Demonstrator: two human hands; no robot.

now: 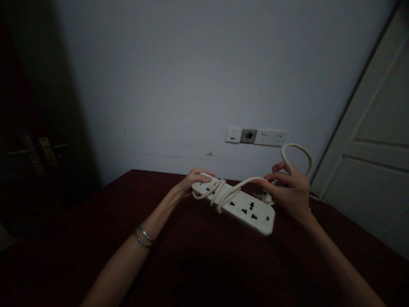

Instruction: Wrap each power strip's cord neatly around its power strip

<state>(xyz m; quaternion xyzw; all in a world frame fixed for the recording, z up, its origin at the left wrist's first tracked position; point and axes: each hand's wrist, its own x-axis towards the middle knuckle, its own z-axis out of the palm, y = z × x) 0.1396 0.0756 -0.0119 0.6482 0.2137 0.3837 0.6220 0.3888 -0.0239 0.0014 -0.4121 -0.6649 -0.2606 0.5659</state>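
Observation:
A white power strip [260, 216] is held up over the dark red table, tilted down to the right. Its white cord [222, 197] is wound several times around the middle of the strip. My left hand [195, 181] is closed on the strip's left end, thumb on top. The fingers of my right hand [290, 189] pinch the cord to the right of the windings, and a loop of it [298, 146] rises above that hand. Just behind the strip's right end, near my right fingers, shows the plug [265, 196], partly hidden.
The dark red tabletop [179, 251] reaches back to a pale wall [172, 85]. Wall sockets [270, 137] and a grey wall plate [248, 136] sit low on it. A white panelled door [377, 149] stands at right; a dark door with a brass handle [47, 151] is at left.

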